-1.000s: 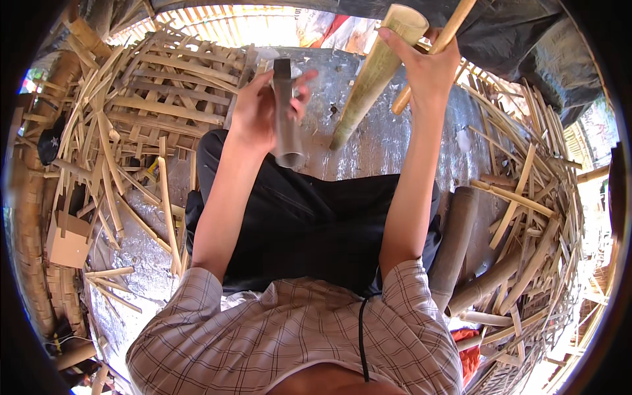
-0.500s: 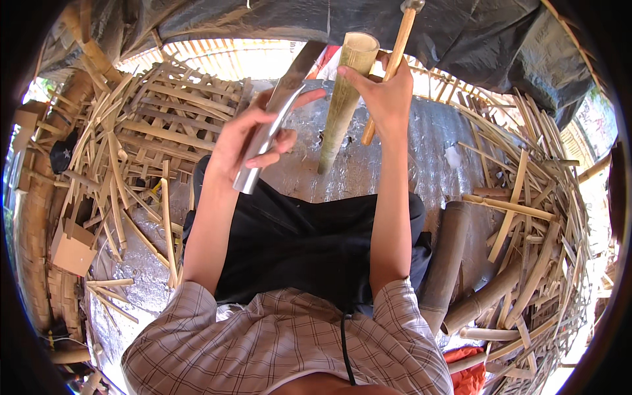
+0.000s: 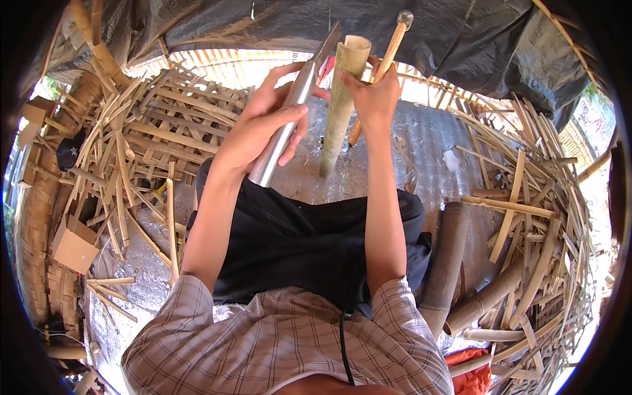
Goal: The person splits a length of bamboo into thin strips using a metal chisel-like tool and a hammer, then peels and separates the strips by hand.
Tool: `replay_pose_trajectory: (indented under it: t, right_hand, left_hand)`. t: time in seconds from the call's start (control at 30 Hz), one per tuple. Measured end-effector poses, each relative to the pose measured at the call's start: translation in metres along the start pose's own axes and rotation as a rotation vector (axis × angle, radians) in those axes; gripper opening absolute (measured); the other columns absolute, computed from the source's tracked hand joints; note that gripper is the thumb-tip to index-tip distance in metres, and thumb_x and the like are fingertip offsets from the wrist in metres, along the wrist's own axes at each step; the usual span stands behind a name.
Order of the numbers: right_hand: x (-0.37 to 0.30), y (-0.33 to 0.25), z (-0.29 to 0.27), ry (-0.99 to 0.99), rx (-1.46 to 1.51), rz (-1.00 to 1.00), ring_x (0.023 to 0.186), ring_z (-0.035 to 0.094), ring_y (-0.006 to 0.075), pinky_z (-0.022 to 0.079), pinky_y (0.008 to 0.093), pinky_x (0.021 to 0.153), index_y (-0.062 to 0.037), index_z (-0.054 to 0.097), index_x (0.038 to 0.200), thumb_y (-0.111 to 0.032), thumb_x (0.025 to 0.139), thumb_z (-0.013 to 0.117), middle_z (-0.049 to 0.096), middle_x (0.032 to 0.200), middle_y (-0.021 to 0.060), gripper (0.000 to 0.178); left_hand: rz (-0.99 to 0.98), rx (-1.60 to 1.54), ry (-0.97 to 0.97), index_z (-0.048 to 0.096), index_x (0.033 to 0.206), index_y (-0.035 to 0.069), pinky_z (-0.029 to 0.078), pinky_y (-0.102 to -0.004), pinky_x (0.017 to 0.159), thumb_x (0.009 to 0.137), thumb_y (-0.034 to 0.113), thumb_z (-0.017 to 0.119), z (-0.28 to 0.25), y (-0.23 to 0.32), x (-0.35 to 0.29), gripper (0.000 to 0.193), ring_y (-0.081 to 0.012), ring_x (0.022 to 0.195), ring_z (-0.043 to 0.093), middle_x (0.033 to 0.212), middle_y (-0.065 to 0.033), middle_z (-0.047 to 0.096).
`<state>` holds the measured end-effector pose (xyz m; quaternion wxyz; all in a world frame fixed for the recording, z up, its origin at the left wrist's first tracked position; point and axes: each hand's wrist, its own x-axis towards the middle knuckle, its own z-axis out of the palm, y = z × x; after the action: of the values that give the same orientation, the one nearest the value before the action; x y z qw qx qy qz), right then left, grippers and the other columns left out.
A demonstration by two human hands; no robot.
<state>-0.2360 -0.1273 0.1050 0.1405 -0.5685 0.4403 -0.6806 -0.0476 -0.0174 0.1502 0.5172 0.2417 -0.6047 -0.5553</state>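
Note:
My left hand [image 3: 247, 135] is wrapped round the shiny tubular metal handle of a knife [image 3: 284, 135]. Its blade points up and away from me, seen nearly edge-on. My right hand [image 3: 375, 102] grips two things at once: a greenish bamboo tube [image 3: 337, 125] and a hammer [image 3: 393, 47]. The tube's cut rim, notched at one side, faces up. The hammer has a wooden handle and a rounded metal head at the top. The knife blade is close beside the tube's upper end; I cannot tell whether they touch.
Woven bamboo pieces [image 3: 178, 125] and loose strips lie at the left, near a cardboard box [image 3: 76, 245]. Thick bamboo poles [image 3: 447, 263] and a heap of split strips [image 3: 526, 263] line the right. Black sheeting [image 3: 276, 26] hangs ahead, above a shiny floor sheet [image 3: 421, 138].
My left hand has turned and closed more firmly round the knife handle, moving it up and to the right. The tube and hammer have shifted slightly left with my right hand.

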Motion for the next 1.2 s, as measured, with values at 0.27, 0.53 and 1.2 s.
replay_pose_trajectory:
  t: [0.27, 0.53, 1.2]
  right_hand:
    - [-0.005, -0.007, 0.008, 0.011, 0.021, 0.014, 0.065, 0.072, 0.0234, 0.057, 0.0343, 0.061, 0.0079, 0.060, 0.110, -0.010, 0.069, 0.092, 0.073, 0.090, 0.0192, 0.055]
    - [-0.005, -0.007, 0.012, 0.053, -0.049, -0.006, 0.066, 0.071, 0.0236, 0.055, 0.0351, 0.060, 0.0056, 0.062, 0.110, -0.010, 0.068, 0.091, 0.072, 0.088, 0.0183, 0.054]
    - [-0.006, -0.048, -0.107, -0.374, -0.409, 0.069, 0.059, 0.047, 0.0170, 0.041, 0.0368, 0.057, -0.0001, 0.060, 0.096, -0.016, 0.098, 0.066, 0.053, 0.064, 0.0094, 0.017]
  left_hand:
    - [-0.016, 0.028, -0.016, 0.045, 0.129, 0.005, 0.043, -0.0217, 0.035, 0.102, 0.008, 0.054, 0.010, 0.004, 0.013, 0.029, -0.0070, 0.054, 0.050, 0.116, -0.0227, 0.064]
    - [-0.147, -0.137, 0.146, 0.047, 0.117, 0.001, 0.038, -0.0199, 0.034, 0.099, 0.014, 0.060, 0.031, -0.007, 0.018, 0.025, -0.0061, 0.059, 0.048, 0.101, -0.0176, 0.063]
    - [-0.356, -0.969, -0.051, 0.052, 0.095, 0.010, 0.025, -0.0157, 0.035, 0.105, 0.016, 0.058, 0.056, -0.016, 0.015, 0.013, 0.0017, 0.046, 0.033, 0.067, 0.0079, 0.039]
